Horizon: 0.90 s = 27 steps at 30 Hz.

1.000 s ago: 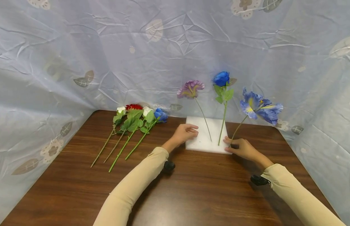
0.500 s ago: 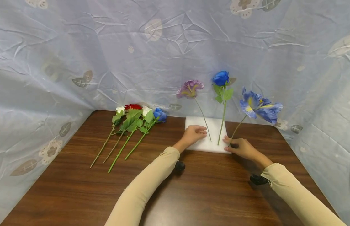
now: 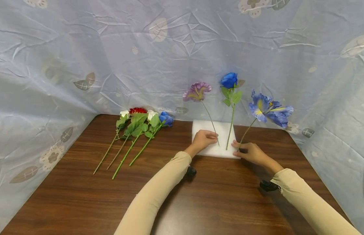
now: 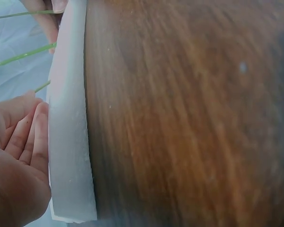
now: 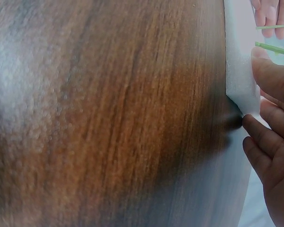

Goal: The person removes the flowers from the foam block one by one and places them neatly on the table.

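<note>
In the head view, a white foam block (image 3: 212, 151) holds three standing artificial flowers: a purple flower (image 3: 197, 91), a blue rose (image 3: 228, 81) and a blue-and-yellow iris (image 3: 270, 109). My left hand (image 3: 204, 139) pinches the purple flower's thin stem low down, close over the foam. In the left wrist view, that stem (image 4: 42, 86) comes out at the fingertips. My right hand (image 3: 252, 154) grips the block's right edge, with the iris stem rising beside its fingers. The right wrist view has the thumb (image 5: 261, 56) over the foam and other fingers (image 5: 260, 132) at its corner.
Several cut flowers lie side by side on the wooden table (image 3: 67, 195), left of the block: white roses (image 3: 151, 115), a red flower (image 3: 138, 111) and a blue rose (image 3: 166, 119). A patterned curtain (image 3: 158, 65) stands close behind the table and at both sides.
My left hand has moved right from the block's left edge to the purple flower's stem and taken hold of it. The right hand has stayed at the block's right edge.
</note>
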{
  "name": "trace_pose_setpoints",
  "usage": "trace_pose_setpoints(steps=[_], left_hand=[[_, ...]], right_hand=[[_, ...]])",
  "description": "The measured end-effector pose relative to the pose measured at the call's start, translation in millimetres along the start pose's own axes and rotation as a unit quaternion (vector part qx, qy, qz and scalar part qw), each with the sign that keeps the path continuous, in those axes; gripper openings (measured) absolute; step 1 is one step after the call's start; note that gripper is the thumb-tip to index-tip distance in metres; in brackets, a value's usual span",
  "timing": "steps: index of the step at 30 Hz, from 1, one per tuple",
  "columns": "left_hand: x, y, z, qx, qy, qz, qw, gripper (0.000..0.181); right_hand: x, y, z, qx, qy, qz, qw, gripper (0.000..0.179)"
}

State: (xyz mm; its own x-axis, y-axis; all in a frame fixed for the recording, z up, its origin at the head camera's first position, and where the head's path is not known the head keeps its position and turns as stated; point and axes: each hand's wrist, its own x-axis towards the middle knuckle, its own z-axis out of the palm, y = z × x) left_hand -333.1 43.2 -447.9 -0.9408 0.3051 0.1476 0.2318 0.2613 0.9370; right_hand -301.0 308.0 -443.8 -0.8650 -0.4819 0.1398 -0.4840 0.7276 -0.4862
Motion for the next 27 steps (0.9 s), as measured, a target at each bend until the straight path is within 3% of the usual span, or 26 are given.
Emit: trace_pose_setpoints(steps=[17, 27], left_hand=[[2.2, 1.7, 5.1, 0.058, 0.029, -0.001, 0.9979, 0.019], [1.0, 4.2, 6.0, 0.057, 0.034, 0.001, 0.9978, 0.018]], right_hand=[[-0.4, -1.1, -2.1, -0.002, -0.01, 0.01, 0.9999, 0.048], [-0.7, -1.3, -1.3, 0.0, -0.012, 0.007, 0.9999, 0.048]])
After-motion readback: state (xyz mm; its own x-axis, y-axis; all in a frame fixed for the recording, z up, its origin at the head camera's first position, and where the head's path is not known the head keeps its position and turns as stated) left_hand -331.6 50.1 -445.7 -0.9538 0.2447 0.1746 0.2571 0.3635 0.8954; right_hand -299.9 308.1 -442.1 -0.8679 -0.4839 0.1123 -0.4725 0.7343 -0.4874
